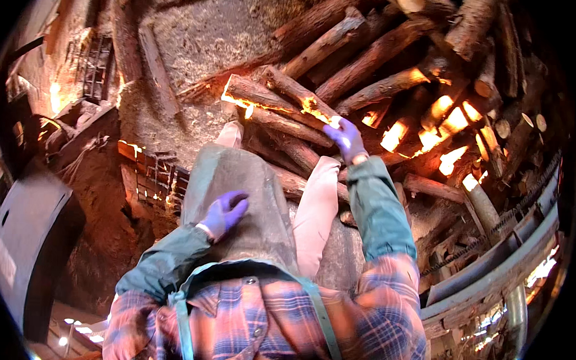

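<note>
Many bark-covered logs (374,59) lie heaped ahead of and to the right of the right hand's fingers, criss-crossed, with patches of hard sunlight on those to the right. Next in size, a grey metal rail (495,276) curves well to the right of those same fingers, while a grey metal panel (29,234) stands well to the left of the left hand's fingers. A dark grey apron (243,178) hangs beneath the left fingers, and a pale trouser leg (315,213) shows just on the near side of the right ones. The log (291,88) being handled has its near end at the right fingertips and slants away from them, up and to the left. The step in hand looks to be getting hold of this log; the next move would seem to call for a firm wrap of that end, with the left hand brought across to share the weight. The right forearm (379,202), in a teal sleeve, is stretched forward, and the purple-gloved right hand (348,141) meets the log; whether its fingers close around the wood I cannot tell. The left elbow is bent, and the purple-gloved left hand (225,214) is poised over the apron, fingers loosely curled, thumb apart, holding nothing visible.
</note>
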Action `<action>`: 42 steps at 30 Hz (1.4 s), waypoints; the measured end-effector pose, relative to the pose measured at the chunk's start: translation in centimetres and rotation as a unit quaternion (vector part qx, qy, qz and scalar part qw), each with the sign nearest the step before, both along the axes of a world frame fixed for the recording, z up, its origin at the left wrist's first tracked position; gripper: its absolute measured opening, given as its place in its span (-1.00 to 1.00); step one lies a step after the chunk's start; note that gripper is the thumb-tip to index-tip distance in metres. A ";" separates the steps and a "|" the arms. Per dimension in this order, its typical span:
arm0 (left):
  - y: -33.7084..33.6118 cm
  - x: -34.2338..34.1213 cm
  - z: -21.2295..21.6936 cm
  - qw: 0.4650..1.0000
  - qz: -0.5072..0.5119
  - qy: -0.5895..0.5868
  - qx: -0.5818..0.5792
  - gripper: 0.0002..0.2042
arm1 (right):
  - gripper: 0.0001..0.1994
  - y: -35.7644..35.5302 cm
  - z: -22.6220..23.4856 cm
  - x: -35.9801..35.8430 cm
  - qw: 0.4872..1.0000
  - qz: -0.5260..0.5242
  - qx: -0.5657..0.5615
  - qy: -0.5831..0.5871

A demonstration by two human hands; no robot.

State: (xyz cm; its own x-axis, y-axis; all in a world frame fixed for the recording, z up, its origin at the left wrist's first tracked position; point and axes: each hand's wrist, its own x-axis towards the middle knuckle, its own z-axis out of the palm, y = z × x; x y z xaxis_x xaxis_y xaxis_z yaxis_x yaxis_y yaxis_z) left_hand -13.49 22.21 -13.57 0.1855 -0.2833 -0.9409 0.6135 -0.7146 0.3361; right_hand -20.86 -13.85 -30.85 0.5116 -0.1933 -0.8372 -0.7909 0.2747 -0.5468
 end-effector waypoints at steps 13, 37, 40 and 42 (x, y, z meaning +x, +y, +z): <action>-0.7 24.6 -37.8 0.958 -0.015 -0.243 0.149 -0.32 | -0.44 18.5 -19.2 -1.6 0.947 -0.075 0.250 0.187; -0.4 23.9 -47.6 0.979 0.035 -0.201 0.000 -0.52 | -0.35 15.5 -14.8 -6.6 0.789 -0.497 0.358 0.055; -3.7 21.2 -38.4 0.991 0.062 -0.119 -0.029 -0.65 | -0.20 17.8 -14.3 -3.2 0.716 -0.567 0.386 0.132; -4.6 18.0 -31.8 0.993 0.051 -0.105 -0.003 -0.75 | -0.09 18.7 -12.7 -0.4 0.679 -0.605 0.376 0.177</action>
